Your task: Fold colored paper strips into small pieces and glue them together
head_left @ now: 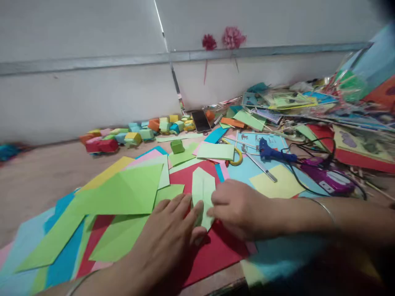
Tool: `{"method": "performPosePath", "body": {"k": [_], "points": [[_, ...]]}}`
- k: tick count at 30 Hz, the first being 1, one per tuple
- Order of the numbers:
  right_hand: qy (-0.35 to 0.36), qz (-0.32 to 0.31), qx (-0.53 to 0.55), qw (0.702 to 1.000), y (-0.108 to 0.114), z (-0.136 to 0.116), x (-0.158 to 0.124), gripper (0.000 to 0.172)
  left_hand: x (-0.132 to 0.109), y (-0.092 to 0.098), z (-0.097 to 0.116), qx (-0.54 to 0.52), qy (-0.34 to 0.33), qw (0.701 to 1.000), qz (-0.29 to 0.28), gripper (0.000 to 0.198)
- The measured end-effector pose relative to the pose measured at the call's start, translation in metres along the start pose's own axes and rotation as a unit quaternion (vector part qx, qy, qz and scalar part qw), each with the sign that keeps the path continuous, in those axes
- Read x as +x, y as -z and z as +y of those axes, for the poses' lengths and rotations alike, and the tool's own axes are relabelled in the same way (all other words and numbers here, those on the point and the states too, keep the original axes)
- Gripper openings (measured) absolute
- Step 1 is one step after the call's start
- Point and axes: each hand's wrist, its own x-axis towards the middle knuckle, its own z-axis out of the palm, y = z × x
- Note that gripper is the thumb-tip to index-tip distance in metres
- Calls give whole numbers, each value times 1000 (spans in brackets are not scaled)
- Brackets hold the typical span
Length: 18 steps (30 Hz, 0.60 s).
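A pale green piece of folded paper (202, 183) with a pointed top and a crease down its middle lies on a red sheet (216, 255). My left hand (171, 230) rests over the paper's lower left side, its fingers stretched out and fairly flat. On the opposite edge, the curled fingers of my right hand (237, 207) pinch the paper's right side. The paper's lower part is partly hidden by my fingers. Bright green sheets (123, 191) spread out to the left of my left hand.
Small coloured paper boxes (132, 137) line the back left, with a phone (201, 121) beside them. Yellow-handled scissors (237, 158), a craft knife (262, 168), a blue glue gun (273, 152) and a purple power strip (327, 176) lie right. Paper crafts (286, 100) are heaped behind.
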Motion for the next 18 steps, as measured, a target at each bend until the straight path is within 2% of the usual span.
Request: {"method": "performPosePath", "body": {"k": [3,5,9,11,16,18], "points": [[-57,-41,-76,995,-7,17,3,13,6,-1,-5,-4,-18,1000,8,35],[-56,-48,-108,991,-11,23,4,13,9,-3,-7,-20,-20,999,29,39],[-19,-4,-129,992,-17,28,3,22,11,-11,-10,-60,-16,994,88,38],[-10,19,-112,993,-18,28,2,25,12,-13,-11,-87,-12,991,97,37],[5,30,-65,997,-19,27,1,25,18,-4,-20,-156,7,988,22,36],[1,25,-59,998,-21,29,1,27,20,3,-24,-190,22,981,9,33]]}}
